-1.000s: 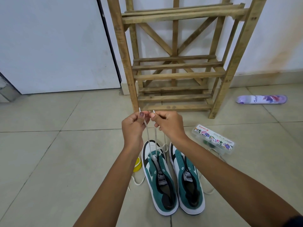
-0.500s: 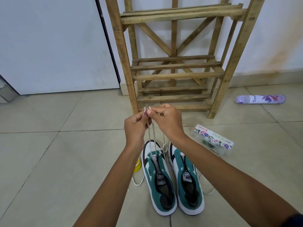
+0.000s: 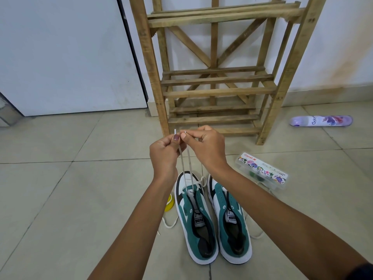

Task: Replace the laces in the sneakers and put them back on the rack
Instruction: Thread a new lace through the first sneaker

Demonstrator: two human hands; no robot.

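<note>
Over the last second we have brought our left hand [image 3: 164, 150] and right hand [image 3: 205, 146] together, each pinching one tip of the thin white shoelace [image 3: 186, 168], now level. We judge the ends evened, so crossing upward comes next. The lace runs through the bottom eyelets of the left green-and-white suede sneaker [image 3: 194, 223] on the floor, before the wooden slatted rack [image 3: 218, 91].

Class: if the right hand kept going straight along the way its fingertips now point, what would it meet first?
The right hand points leftward at the left hand, so it would likely meet that hand's fingertips first; they look almost touching, though depth is unclear.
</note>
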